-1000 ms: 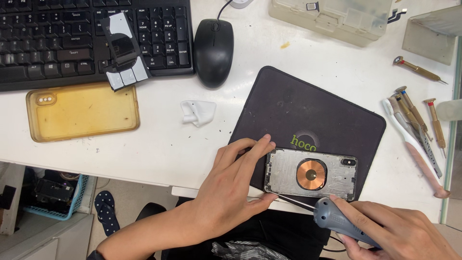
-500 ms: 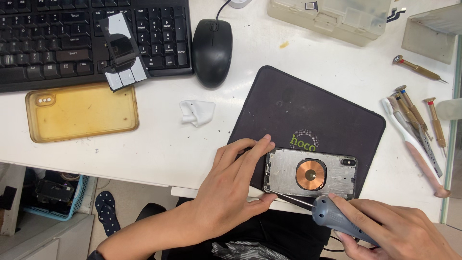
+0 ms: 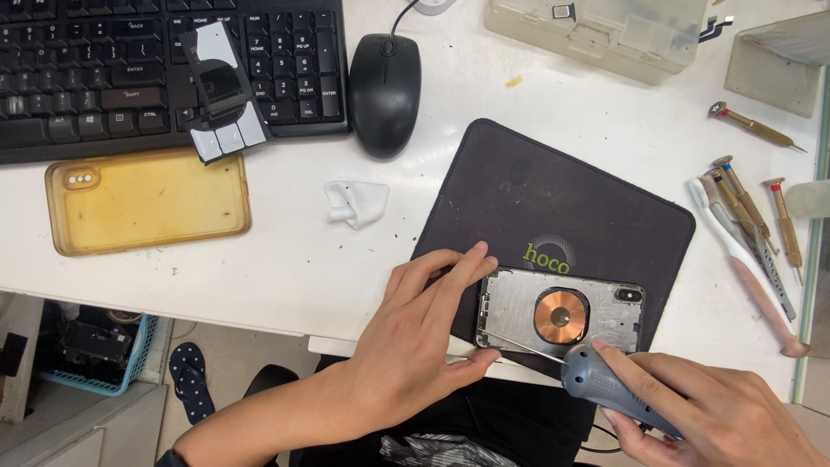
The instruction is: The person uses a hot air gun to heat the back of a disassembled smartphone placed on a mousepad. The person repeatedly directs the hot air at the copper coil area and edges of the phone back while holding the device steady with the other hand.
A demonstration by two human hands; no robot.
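Our left hand (image 3: 415,337) still pinning the phone shell (image 3: 562,311), right hand (image 3: 718,415) still gripping the screwdriver (image 3: 605,393), nothing shifted

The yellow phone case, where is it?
In the head view the yellow phone case lies flat on the white table, far left, just below the black keyboard and left of a crumpled white scrap, away from both hands.

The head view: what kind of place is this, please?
Probably a phone repair bench: an opened phone housing lies on a dark mat, small screwdrivers lie nearby, and the right hand holds a grey-handled tool.
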